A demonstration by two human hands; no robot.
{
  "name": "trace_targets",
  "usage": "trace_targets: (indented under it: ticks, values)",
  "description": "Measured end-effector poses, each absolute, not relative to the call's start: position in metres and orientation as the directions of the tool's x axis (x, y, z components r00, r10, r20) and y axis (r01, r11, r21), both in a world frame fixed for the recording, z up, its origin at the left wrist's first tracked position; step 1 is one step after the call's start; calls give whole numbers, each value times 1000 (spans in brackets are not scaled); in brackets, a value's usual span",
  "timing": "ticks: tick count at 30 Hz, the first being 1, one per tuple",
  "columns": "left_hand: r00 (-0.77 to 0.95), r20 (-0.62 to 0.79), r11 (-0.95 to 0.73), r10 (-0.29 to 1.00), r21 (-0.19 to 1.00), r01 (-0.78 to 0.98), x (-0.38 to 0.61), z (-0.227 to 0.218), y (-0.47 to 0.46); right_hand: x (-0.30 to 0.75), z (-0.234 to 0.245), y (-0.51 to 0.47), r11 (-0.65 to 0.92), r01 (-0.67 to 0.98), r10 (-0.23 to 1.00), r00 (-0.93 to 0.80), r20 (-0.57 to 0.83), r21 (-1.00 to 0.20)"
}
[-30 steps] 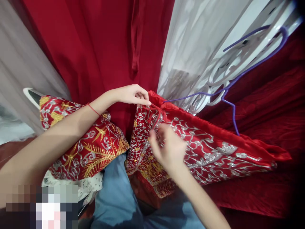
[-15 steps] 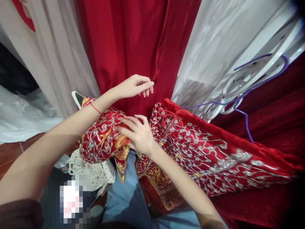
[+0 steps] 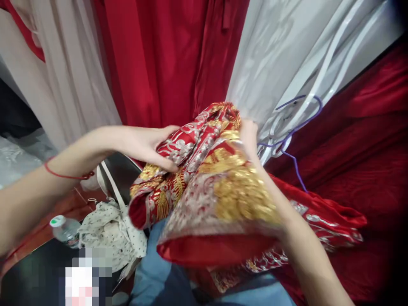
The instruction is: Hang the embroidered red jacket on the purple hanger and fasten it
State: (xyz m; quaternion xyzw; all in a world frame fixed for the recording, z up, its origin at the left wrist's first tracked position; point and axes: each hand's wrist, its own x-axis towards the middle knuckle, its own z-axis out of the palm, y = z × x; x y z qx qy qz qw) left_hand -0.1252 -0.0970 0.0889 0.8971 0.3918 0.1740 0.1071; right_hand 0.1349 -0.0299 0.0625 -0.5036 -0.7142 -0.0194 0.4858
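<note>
A red garment (image 3: 207, 187) with gold and silver embroidery is bunched up over my lap. My left hand (image 3: 146, 146) grips its left side, thumb on top of the fabric. My right hand (image 3: 250, 136) holds the top of the garment from the right; the cloth drapes over my right forearm and hides most of the hand. A flatter part of the garment (image 3: 321, 216) lies to the right on dark red velvet.
Red (image 3: 165, 63) and white (image 3: 280, 55) gowns hang behind. A purple wire hanger (image 3: 295, 127) rests against the white gown. A white dotted cloth (image 3: 111, 229) and a plastic bottle (image 3: 63, 229) lie at lower left. Dark red velvet (image 3: 366, 140) fills the right.
Both hands have gathered the garment and lifted it up; a fold now hangs over my right forearm. The left hand went from hovering open to gripping the fabric.
</note>
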Motion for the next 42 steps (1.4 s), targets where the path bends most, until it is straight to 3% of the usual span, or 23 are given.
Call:
trace_targets:
  ticks: [3, 5, 7, 11, 14, 17, 24, 32, 36, 39, 42]
  values:
    - [598, 54, -590, 800, 257, 766, -117, 79, -66, 145, 42, -21, 525, 715, 730, -98, 676, -463]
    - [488, 111, -500, 866, 156, 852, -120, 88, -45, 149, 32, -18, 505, 769, 745, -158, 649, -393]
    - [367, 262, -400, 892, 81, 913, -127, 107, -25, 150, 25, -18, 470, 849, 742, -231, 629, -243]
    - [320, 498, -395, 806, 50, 918, -130, 145, 9, 142, 15, -23, 340, 939, 772, -309, 555, 51]
    - [433, 488, -496, 758, 0, 868, -113, 149, 29, 135, 6, -24, 238, 960, 840, -279, 466, 146]
    - [419, 413, -404, 809, -127, 906, -90, 128, 43, 135, -3, -24, 228, 945, 827, -316, 464, 236]
    - [331, 337, -259, 881, -241, 935, -74, 63, 64, 142, -14, -30, 272, 922, 754, -382, 535, 275]
    - [282, 156, -221, 947, -324, 920, -76, 31, 81, 150, -13, -57, 402, 874, 625, -479, 616, 272]
    - [202, 216, -142, 955, -262, 955, -76, 29, 81, 162, -1, -88, 566, 789, 547, -577, 607, 240]
    - [150, 290, -127, 945, -94, 987, -68, 25, 75, 172, 6, -106, 685, 705, 495, -636, 592, 183]
    - [341, 204, -362, 918, 78, 929, -53, 22, 69, 180, 6, -111, 738, 657, 460, -657, 598, 155]
